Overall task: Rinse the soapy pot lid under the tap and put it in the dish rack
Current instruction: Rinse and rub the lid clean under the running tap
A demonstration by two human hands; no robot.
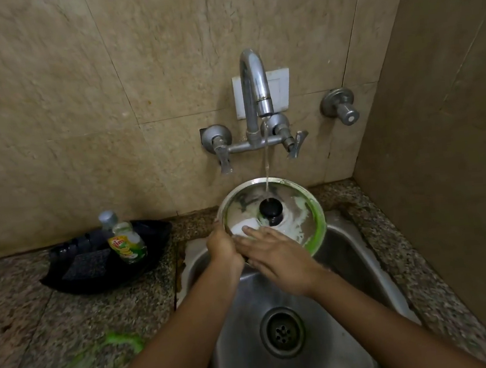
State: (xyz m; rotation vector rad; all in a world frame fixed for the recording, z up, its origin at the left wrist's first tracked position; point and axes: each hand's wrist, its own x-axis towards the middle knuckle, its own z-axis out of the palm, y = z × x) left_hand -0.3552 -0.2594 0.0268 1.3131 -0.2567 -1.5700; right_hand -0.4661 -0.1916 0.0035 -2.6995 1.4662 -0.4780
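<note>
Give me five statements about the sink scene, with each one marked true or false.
1. Water from the tap lands at the black knob of the pot lid. True.
2. The lid is rinsed clean. False: white foam and green soap remain on it.
3. The left hand grips the lid's rim while the right hand lies flat on its face. True.
4. The dish soap bottle stands in the sink. False: it sits in a black tray on the counter.
5. The lid rests in a dish rack. False: it is held over the sink; no rack is visible.
</note>
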